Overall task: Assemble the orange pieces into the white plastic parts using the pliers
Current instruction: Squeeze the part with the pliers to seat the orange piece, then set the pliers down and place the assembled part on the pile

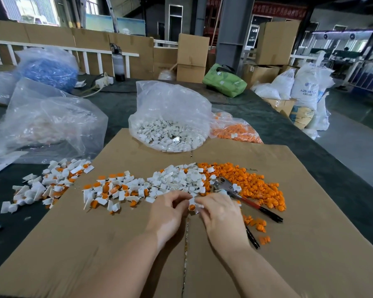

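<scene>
Orange piece (191,207) half hidden, hands pinching

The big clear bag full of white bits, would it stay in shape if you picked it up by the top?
Probably not. The clear bag of white parts is thin, crinkled film, so it would likely sag. Its loose parts would probably shift and bulge the bottom. The open, slumped mouth suggests some could spill if it tipped.

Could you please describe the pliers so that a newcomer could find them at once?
Start at the cardboard sheet, then the loose orange pieces on its right. The pliers lie at that pile's left edge, beside the right hand: the only metal tool, with red-and-black handles.
</scene>
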